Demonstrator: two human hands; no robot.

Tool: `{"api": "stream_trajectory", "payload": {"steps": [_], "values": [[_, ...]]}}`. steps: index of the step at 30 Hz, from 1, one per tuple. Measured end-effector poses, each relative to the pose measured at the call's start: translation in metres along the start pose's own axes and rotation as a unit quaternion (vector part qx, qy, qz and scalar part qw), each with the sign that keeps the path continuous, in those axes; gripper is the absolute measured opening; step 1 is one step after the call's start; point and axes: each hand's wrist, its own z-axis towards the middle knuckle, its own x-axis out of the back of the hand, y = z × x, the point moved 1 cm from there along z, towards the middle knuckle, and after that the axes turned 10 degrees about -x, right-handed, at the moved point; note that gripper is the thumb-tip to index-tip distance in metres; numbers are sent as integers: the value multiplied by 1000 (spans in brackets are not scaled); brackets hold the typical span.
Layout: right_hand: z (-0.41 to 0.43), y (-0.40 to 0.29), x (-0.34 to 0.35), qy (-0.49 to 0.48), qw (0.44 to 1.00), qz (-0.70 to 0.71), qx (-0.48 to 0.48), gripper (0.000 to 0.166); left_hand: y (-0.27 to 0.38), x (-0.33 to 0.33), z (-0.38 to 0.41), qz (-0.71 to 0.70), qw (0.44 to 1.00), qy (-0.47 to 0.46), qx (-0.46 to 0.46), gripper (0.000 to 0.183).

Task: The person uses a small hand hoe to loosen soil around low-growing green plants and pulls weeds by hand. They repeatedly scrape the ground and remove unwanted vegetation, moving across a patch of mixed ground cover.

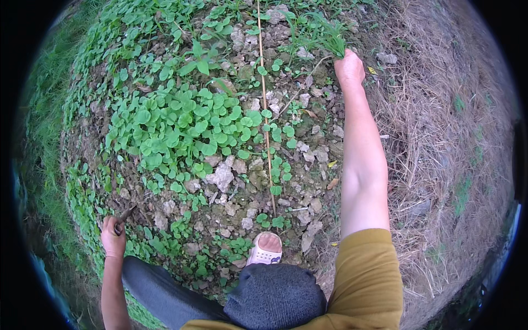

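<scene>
My right hand [350,71] is stretched far forward, its fist closed around a tuft of green grass [334,42]. Whether the tuft is still rooted I cannot tell. At the lower left my left hand [112,237] grips a small hand tool [127,214], whose dark pointed end shows beyond the fingers; the rest is hidden in the fist. Between the hands spreads a dense patch of round-leaved green seedlings [181,123] on cloddy soil. A thin straight stick [264,86] lies lengthwise over the bed, to the right of the thickest leaves.
Dry straw-like grass [425,123] covers the ground on the right. Greener grass [47,136] borders the bed on the left. My foot in a pale clog [264,252] rests on the soil in front of my bent knee [276,293]. Pale dry clods [222,175] lie among the plants.
</scene>
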Motion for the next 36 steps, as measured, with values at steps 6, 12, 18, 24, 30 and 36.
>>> {"api": "stream_trajectory", "payload": {"steps": [6, 12, 18, 24, 30, 36], "values": [[-2, 14, 13, 30, 999, 24, 0, 27, 4, 3, 2, 0, 1000, -2, 9, 12], [-39, 10, 23, -24, 981, 140, 135, 35, 3, 3, -1, 2, 999, -13, 35, 12], [-66, -44, -8, -6, 994, -28, 108, 30, 6, 3, 3, 11, 1000, -11, 16, 11], [-63, -45, -22, 32, 995, -8, 96, 20, 1, 2, -1, 23, 998, -27, 51, 10], [-50, 1, 7, 65, 979, 189, 43, 33, 5, 4, -1, 27, 999, 4, 27, 9], [-61, -15, -1, -20, 993, 61, 95, 37, 4, 2, 1, 22, 999, -6, 26, 8]]}}
